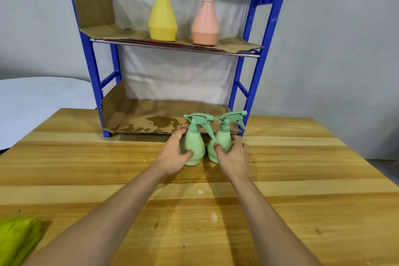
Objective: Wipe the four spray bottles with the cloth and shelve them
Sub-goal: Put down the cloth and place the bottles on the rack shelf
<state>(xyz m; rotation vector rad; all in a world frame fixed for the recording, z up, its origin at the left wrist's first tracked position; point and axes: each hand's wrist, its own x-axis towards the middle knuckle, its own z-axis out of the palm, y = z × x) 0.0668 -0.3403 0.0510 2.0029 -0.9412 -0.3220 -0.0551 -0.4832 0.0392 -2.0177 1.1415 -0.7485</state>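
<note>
Green trigger bottles stand together on the wooden table point(302, 179): your left hand point(176, 153) grips the left green bottle point(194, 147), your right hand point(234, 155) grips the right green bottle point(222, 140), hiding its base; the yellow-green cloth point(17, 237) is cut off.

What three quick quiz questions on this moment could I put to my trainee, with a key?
1. True or false: the yellow bottle and the pink bottle stand on the upper shelf.
2. Which hand grips which green bottle?
3. Where does the cloth lie? A) on the lower shelf B) on the table's near left corner C) in the right hand

Key
1. True.
2. The left hand grips the left green bottle; the right hand grips the right green bottle. Both bottles stand upright on the table before the rack.
3. B.
</note>
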